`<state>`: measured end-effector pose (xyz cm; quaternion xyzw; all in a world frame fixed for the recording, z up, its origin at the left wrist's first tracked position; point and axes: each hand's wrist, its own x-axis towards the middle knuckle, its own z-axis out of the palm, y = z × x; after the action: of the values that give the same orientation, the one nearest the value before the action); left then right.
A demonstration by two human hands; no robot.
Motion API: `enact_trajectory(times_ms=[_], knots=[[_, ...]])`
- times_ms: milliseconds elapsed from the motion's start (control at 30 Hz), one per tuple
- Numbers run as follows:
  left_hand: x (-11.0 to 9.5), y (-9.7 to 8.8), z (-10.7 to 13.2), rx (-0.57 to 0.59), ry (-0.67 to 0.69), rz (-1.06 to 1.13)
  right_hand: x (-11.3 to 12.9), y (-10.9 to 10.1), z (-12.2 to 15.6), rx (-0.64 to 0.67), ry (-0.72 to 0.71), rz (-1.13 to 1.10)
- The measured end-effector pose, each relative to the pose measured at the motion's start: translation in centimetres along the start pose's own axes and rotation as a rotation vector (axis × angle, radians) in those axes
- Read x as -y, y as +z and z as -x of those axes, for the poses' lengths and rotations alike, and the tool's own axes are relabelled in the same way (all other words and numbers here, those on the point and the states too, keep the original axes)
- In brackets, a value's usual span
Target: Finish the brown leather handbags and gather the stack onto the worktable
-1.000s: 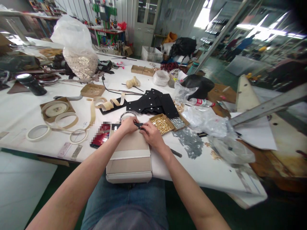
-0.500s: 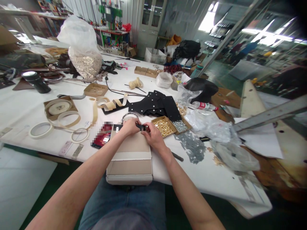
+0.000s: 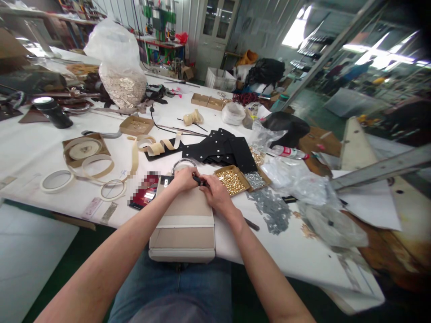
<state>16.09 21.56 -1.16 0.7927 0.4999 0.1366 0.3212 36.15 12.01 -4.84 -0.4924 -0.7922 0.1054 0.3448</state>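
Note:
In front of me lies a beige and tan boxy bag (image 3: 186,215), its near end over the table edge. A black strap (image 3: 166,181) with a small pale metal fitting runs across its far end. My left hand (image 3: 184,179) is closed on this strap, pressing it at the middle. The fingers of my right hand (image 3: 214,189) pinch the strap's right end; the fingertips are partly hidden. Just beyond my hands stands a clear roll of tape (image 3: 183,165). A cardboard tray of gold studs (image 3: 232,180) sits right of my right hand.
Black panels with snaps (image 3: 218,148) are piled beyond my hands. Tape rolls (image 3: 57,181) and a red packet (image 3: 144,193) lie to the left. Grey metal plates (image 3: 274,213), a dark rod (image 3: 252,224) and plastic bags (image 3: 296,175) lie to the right.
The view has shifted slightly. My right hand has moved a little, with its fingers drawn closer to my left hand; both stay on the strap.

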Motion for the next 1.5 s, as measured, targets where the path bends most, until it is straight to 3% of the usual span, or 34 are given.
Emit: enact_trajectory(times_ms=[433, 567, 733, 967, 1500], knots=[[-0.1, -0.3, 0.4, 0.012, -0.004, 0.041, -0.3, 0.4, 0.5, -0.033, 0.024, -0.036], [-0.3, -0.2, 0.3, 0.005, -0.010, 0.038, 0.0, 0.9, 1.3, -0.147, 0.084, -0.049], [-0.1, -0.1, 0.2, 0.001, -0.005, 0.034, 0.1, 2.1, 2.3, -0.220, 0.046, 0.029], [0.2, 0.1, 0.1, 0.001, 0.011, 0.036, -0.4, 2.1, 2.3, -0.179, -0.017, 0.105], [1.1, -0.7, 0.0, 0.052, 0.062, 0.124, 1.4, 0.2, 0.8, -0.109, 0.093, -0.019]])
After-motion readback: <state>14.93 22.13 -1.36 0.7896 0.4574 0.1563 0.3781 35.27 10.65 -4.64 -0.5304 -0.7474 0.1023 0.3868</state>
